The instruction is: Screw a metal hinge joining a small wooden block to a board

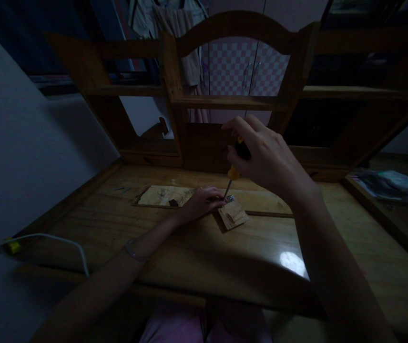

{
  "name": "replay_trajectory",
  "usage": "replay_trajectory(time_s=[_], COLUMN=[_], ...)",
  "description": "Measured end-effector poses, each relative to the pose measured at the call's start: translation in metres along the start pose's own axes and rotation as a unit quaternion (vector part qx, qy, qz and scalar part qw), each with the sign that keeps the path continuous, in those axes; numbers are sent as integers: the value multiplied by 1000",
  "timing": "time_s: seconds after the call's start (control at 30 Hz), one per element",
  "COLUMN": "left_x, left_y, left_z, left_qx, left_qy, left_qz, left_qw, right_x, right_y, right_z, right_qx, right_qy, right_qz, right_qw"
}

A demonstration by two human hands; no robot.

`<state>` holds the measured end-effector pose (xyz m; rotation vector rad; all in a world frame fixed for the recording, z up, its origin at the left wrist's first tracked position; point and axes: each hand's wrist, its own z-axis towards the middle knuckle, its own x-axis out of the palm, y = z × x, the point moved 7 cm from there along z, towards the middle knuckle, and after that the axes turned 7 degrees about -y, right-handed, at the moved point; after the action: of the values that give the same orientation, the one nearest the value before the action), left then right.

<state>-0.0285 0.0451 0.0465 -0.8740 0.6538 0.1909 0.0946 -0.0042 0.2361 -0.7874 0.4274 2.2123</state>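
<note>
My right hand (261, 150) is closed around the yellow and black handle of a screwdriver (234, 172), which points down and slightly left. The tip meets a small metal fitting (229, 198), perhaps a hinge, at the upper edge of a small square wooden board (233, 215). From the left, my left hand (204, 202) reaches to that edge with fingers pinched together beside the tip. What they pinch is too small to make out. Behind and beneath lies a long wooden strip (264, 201) with a torn, peeled surface at its left end.
A wooden desk (175, 247) carries a shelf unit (225, 102) along its back. Small thin pieces (122, 189) lie at the left. A white cable (57, 237) curves over the left edge near a yellow object (14, 247). Papers or bags (390, 181) sit at the right.
</note>
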Motion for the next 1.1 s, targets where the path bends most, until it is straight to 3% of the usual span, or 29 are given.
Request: replay_trajectory(time_s=[0.27,0.53,1.1], left_x=[1,0,0], left_y=[6,1,-1], left_z=[0,0,-1], left_qx=[-15,19,51], left_qy=[4,1,4], left_qz=[20,44,78], left_qw=[1000,999,996], right_x=[0,1,8], right_y=[2,-4,10], right_z=[-1,0,-3], right_qx=[-32,-3,-33], right_qy=[44,2,31], right_qz=[97,88,96], right_qw=[994,996,994])
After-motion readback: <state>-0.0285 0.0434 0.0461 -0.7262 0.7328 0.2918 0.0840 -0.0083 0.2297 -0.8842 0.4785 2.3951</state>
